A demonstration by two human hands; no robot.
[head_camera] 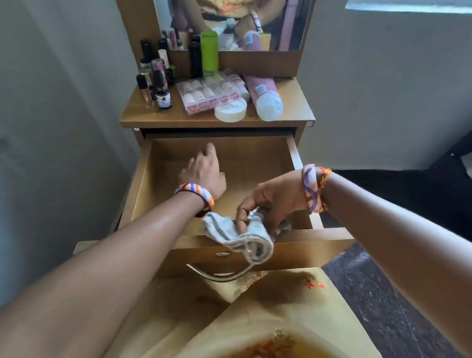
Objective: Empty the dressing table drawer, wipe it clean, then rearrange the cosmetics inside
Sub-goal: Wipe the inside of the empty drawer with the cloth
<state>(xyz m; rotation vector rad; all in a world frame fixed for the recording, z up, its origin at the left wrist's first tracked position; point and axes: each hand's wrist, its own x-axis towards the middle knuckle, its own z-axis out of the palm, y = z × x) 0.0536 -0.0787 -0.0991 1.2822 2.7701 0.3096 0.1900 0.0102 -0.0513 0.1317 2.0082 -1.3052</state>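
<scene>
The drawer stands pulled out. The left hand reaches in, fingers relaxed, holding nothing. The right hand pinches a grey cloth over the near edge. Cosmetics crowd the far tabletop.

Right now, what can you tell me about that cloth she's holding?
The cloth is a small, pale grey towel-like rag with ribbed stripes, crumpled and folded over itself. The right hand pinches its upper end, and the rest hangs down over the front edge of the open wooden drawer, just above the metal handle.
</scene>
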